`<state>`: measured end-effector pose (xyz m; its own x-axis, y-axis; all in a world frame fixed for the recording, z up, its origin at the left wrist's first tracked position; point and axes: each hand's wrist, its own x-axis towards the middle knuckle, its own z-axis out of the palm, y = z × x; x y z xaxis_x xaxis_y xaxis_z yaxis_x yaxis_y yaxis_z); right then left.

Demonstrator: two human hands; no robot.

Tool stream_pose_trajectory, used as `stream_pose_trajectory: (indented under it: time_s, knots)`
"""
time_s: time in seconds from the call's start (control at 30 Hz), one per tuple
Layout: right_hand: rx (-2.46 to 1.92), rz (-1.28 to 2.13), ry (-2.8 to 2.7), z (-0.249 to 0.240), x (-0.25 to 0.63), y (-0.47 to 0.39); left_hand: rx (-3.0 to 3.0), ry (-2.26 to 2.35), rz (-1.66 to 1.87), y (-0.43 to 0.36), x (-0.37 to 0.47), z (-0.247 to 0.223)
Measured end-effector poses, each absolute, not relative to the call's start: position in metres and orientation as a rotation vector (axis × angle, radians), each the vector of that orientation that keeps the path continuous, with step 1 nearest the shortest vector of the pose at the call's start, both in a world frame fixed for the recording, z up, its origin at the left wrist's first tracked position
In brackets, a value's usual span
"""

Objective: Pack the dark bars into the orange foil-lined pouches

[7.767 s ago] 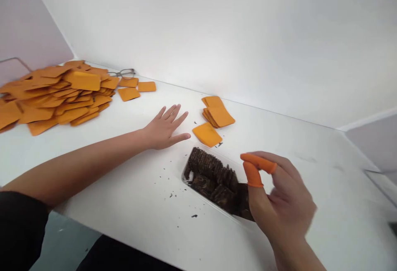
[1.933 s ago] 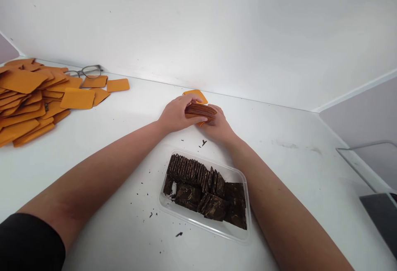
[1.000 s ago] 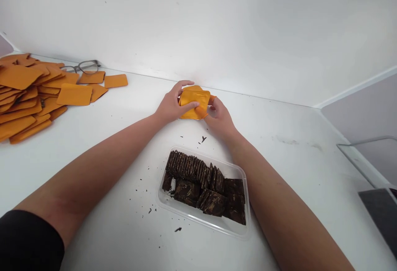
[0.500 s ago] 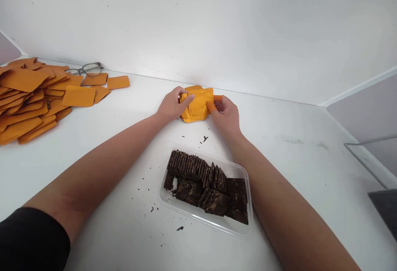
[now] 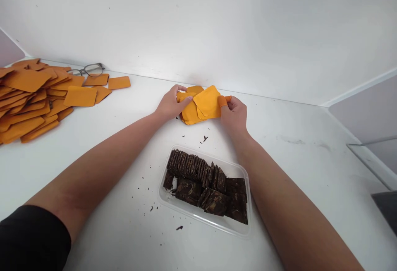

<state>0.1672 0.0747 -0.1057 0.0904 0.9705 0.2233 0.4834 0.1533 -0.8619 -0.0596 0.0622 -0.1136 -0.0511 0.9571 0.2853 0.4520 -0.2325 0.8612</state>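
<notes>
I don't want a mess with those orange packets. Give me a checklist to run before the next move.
1. Left hand on the orange packets: ok, thumb on top.
2. Right hand wearing orange finger covers: ok, on thumb and one finger.
3. Packets squared up: not ok, they overlap unevenly.
4. Packets' contents: cannot tell, hidden.
5. Plastic tub upright: ok, dark slabs inside.
6. Table free of crumbs: not ok, dark bits lie near the tub.
</notes>
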Motion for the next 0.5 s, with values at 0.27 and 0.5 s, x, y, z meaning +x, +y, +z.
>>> stream_pose_trajectory:
  time_s: [0.27,0.5]
  knots:
    - [-1.508,0.590,-1.413,-0.101,0.179,0.076,1.853,1.558,1.296,0.060,-0.059,-0.118]
    - [-1.458,0.664,-1.408,-0.101,0.176,0.080,1.977,1.544,1.274,0.048,-0.054,-0.114]
